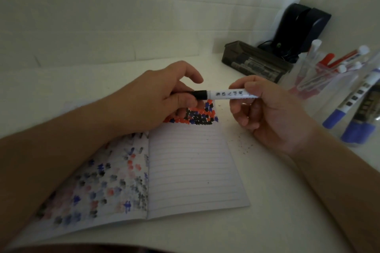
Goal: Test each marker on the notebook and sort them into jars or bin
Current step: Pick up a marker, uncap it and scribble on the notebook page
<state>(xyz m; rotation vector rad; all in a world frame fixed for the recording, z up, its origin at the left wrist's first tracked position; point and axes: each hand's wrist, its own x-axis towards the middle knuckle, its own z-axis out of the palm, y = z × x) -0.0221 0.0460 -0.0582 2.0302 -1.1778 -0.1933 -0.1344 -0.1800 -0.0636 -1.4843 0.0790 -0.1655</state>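
**Two hands on one black-capped marker, right above the notebook**

Both hands are on it, held level over the top of the page. The left hand (162,96) has its thumb and curled fingers wrapped round the black cap (200,95) of the white-barrelled marker (228,94), index finger lifted clear above. The right hand (267,109) pinches the other end of the barrel between thumb and fingertips, palm turned up, the lower fingers loosely curled beneath. Whether cap and barrel are fully seated, I cannot tell from here; they sit in line, touching.

Directly under the marker lies the open lined notebook (191,170), flat on the white tabletop (267,222). Its right page carries a dense patch of red, blue and black scribbles (202,117) along the top edge, partly hidden by the left hand. The left page is dotted all over with fainter blots in those colours, and the left forearm lies across it.

Off to the right, near the edge of the head view, a clear jar (320,80) holds red-capped white markers, tilted. Just in front of it a second clear jar (368,109) holds blue-capped ones, caps down. Behind, against the white wall, a dark smoky plastic bin (255,61) has several markers lying in it. A dark blue stand-like object (298,28) rises beside the bin. Tiny dark specks are scattered on the tabletop by the right wrist.
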